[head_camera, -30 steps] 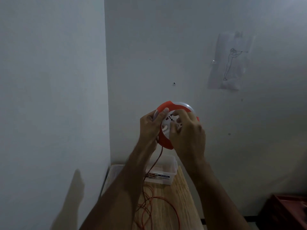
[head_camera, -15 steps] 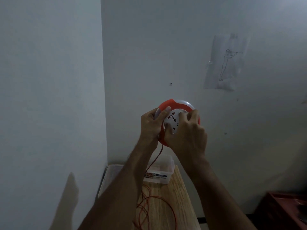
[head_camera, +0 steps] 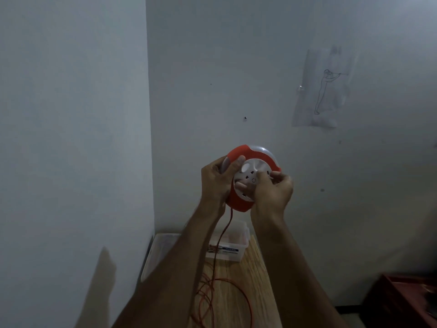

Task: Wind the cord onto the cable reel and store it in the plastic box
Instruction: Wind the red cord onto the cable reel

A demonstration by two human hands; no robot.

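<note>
I have both hands up on one cable reel, raised in front of the wall, well above the table. My left hand grips the reel's orange rim from the side, thumb hooked over its front edge. My right hand is curled on the white hub, fingers pinching at the face with its socket holes; I cannot make out exactly what they pinch. The reel is a round orange shell with a white centre disc and a pale grey band along the top.

From under my left-hand grip one orange cord hangs straight down and ends in loose loops on the wooden table below. Beyond those loops, below and behind the reel, sits one clear plastic box against the wall, its front carrying a white-and-blue label too small for me to read. A clear lid lies just left of it.

Farthest off, up and right of my right hand, one sheet with a line-drawn figure hangs on the wall.
</note>
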